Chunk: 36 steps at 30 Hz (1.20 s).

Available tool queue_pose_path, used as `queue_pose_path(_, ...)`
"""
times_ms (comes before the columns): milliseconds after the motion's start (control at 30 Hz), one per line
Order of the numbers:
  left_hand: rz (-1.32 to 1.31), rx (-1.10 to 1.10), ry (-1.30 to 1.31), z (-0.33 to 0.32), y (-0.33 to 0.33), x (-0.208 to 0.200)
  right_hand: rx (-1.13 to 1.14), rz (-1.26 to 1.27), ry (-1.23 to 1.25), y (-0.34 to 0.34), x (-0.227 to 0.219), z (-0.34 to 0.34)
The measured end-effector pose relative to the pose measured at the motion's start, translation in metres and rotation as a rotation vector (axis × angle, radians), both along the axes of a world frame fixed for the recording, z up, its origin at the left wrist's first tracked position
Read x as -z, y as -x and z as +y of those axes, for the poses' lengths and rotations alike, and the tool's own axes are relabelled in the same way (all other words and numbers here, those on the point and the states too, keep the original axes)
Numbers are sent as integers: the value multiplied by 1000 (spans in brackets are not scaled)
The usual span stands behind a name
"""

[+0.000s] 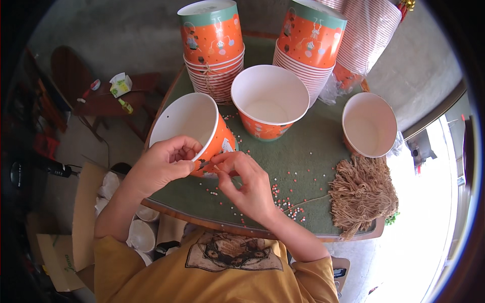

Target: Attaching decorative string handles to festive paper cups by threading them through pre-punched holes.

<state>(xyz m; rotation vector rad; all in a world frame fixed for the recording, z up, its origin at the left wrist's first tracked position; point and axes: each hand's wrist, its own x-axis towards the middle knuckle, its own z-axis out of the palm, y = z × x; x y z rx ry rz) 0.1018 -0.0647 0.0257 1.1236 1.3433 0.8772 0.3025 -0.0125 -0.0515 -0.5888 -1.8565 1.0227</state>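
An orange printed paper bucket (194, 113) stands tilted at the left of the table, its white inside facing up, with a small dark hole near the far rim. My left hand (166, 164) is closed at its near rim, fingers curled inside and thumb outside. Against the bucket's near right side, my right hand (241, 179) pinches its thumb and fingertips together; a thin pale bit shows there, too small to name. A bundle of brown twine (362, 194) lies at the right, and one strand runs from it toward my right forearm.
Another open bucket (270, 96) stands mid-table, and one more (370, 126) at the right. Behind are stacked buckets (212, 45), a second stack (310, 40) and a bagged stack (369, 35). Small red and white beads (290, 202) lie scattered. A cardboard box (86, 217) stands lower left.
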Motion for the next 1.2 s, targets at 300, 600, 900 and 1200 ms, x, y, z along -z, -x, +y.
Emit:
queue_pose_path(300, 214, 1, -111, 3, -5, -2, 40, 45, -163, 0, -5, -1)
queue_pose_path(600, 136, 3, -78, 6, -5, -3, 38, -70, -397, 1, -2, 1)
queue_pose_path(900, 54, 14, -63, 7, -8, 2, 47, 66, -7, 7, -12, 5)
queue_pose_path(1200, 73, 32, -69, 6, -15, 2, 82, 17, 20, 8, -16, 5)
